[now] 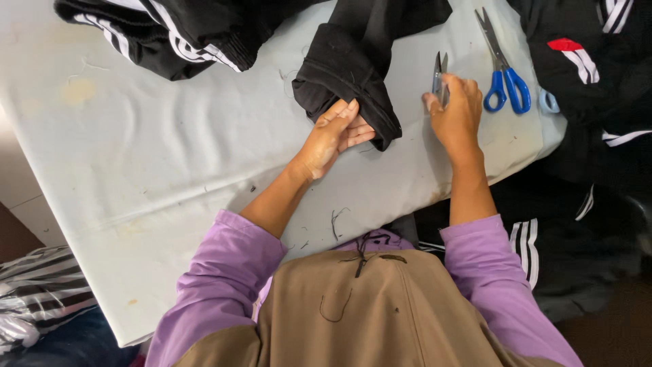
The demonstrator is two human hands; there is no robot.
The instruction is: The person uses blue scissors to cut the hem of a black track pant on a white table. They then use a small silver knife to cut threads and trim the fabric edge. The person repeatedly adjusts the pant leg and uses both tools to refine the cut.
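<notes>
Pale grey-white cloth covers the work table [170,170] — a few faint stains and loose dark thread scraps [336,221] near the front edge. Black sleeve cuff [350,81] lies across the table's middle, folded end pointing toward the person. Left hand [334,132] is at the cuff's lower edge, fingers close together and straight, fingertips pinching or pressing the hem; thumb hidden, so exact grip unclear. Right hand [456,112] sits just right of the cuff, fingers curled around small thread snips [439,76] — blades point away from the person, slightly apart, tips clear of the fabric. Blue-handled scissors [504,71] lie flat just beside the right hand, on its far side, blades shut. Small light-blue ring-shaped object [547,102] next to the scissor handles, can't tell what it is. Black garments with white stripes [170,34] are heaped at the table's far left corner; another black pile with a red-and-white patch [584,61] at far right, spilling off the edge. Person wears lilac sleeves and a tan apron [380,306] with stray threads on it.
</notes>
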